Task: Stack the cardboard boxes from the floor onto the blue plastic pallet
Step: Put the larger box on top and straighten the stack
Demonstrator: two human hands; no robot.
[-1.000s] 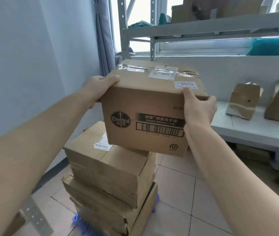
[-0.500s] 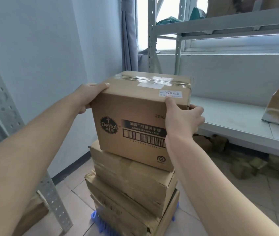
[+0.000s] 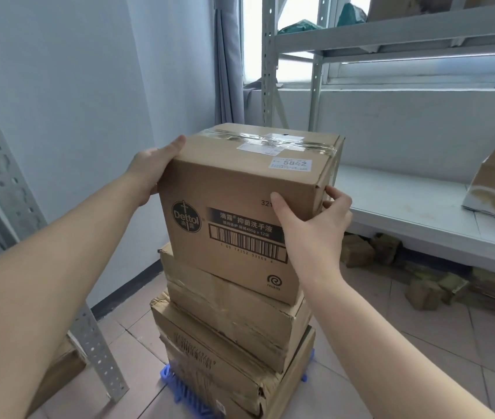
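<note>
Tiled floor [image 3: 421,337] and grey shelving [image 3: 406,34] surround a stack of boxes [image 3: 234,325] on the blue pallet [image 3: 179,385]. Left hand [image 3: 152,167] and right hand [image 3: 312,219] clamp the top box [image 3: 240,189] at opposite sides, each grip pressed on cardboard, likely squaring it onto the stack.

Both bare arms reach forward from the lower corners, forearms nearly straight and converging toward the middle. The left hand [image 3: 152,167] lies flat against the left side of the box [image 3: 240,207], palm inward, thumb stretched along the top left edge, the other fingers hidden behind. The right hand [image 3: 315,219] clasps the box's near right corner: thumb pressed upward on the front face, fingers curled around onto the right side, wrist bent slightly up. Both hands touch the cardboard.
</note>
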